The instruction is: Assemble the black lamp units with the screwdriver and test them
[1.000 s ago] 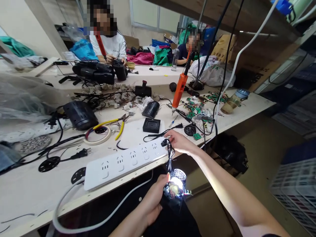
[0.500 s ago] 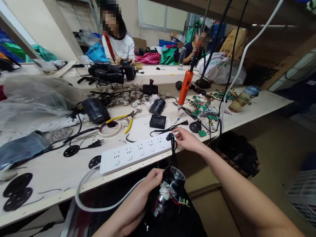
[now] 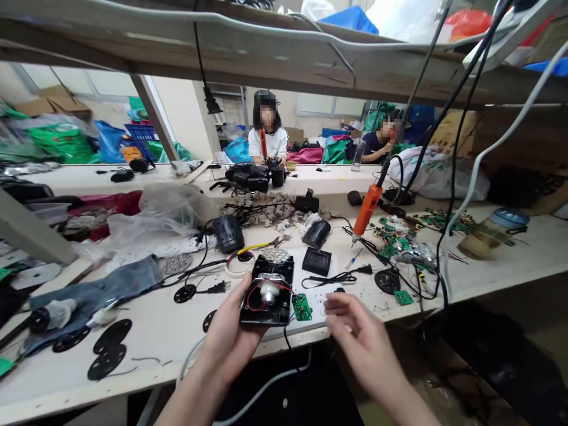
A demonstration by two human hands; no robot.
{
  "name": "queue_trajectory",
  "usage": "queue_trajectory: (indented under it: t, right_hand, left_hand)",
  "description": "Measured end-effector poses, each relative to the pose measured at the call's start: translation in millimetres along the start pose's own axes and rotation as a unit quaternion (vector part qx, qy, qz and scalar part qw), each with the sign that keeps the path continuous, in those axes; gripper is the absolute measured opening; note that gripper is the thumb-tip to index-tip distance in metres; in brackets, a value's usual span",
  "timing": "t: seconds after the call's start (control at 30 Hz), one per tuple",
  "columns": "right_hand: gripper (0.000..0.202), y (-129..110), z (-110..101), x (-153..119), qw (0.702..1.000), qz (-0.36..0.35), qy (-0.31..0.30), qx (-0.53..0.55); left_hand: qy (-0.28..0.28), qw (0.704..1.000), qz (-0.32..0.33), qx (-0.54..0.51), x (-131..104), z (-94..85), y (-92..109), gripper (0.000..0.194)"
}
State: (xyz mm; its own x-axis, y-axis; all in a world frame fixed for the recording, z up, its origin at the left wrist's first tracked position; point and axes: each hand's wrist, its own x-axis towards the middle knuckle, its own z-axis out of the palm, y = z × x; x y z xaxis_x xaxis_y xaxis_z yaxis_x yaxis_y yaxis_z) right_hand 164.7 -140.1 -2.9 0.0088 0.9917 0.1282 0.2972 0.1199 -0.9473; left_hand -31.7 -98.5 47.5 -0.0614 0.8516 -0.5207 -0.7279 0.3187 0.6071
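Observation:
A black open housing [image 3: 277,310] lies in my left hand [image 3: 233,331], its inside facing up. Within it are a small motor [image 3: 268,292] and red wires; a green circuit board [image 3: 302,307] hangs at its right side. My right hand [image 3: 357,331] is to the right of the board, fingers bent and somewhat apart, near the right end of the white power strip [image 3: 317,294]. Nothing shows between those fingers. The housing and my left hand cover part of the strip. Behind it lie a black rectangular part [image 3: 316,261] and a black cable with a plug [image 3: 365,269].
An orange electric screwdriver [image 3: 367,210] hangs at the right, near loose circuit boards [image 3: 402,236] and a bottle [image 3: 492,234]. Yellow-handled cutters [image 3: 257,246] lie behind the housing. Black discs [image 3: 113,335] are at the left. Two people sit across the table.
The view has lifted and turned left. My left hand has raised the housing over the table's front edge, its inside now facing me. My right hand has come away from the plug on the strip.

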Motion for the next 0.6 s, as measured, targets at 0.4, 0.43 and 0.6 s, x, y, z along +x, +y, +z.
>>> queue_trajectory:
  t: [0.4,0.43,0.6]
  right_hand:
    - [0.031,-4.0,57.7,7.8,0.907,0.153,-0.084,0.384]
    - [0.032,-4.6,55.3,10.1,0.912,0.159,-0.073,0.371]
    - [0.04,-3.0,45.2,17.9,0.957,0.167,-0.017,0.235]
  left_hand:
    - [-0.013,1.0,0.007,0.023,20.2,-7.1,-4.1,0.033]
    - [-0.013,1.0,0.009,0.026,22.3,-8.9,-4.9,0.033]
    - [0.001,0.999,0.015,0.03,29.0,-11.5,-7.2,0.035]
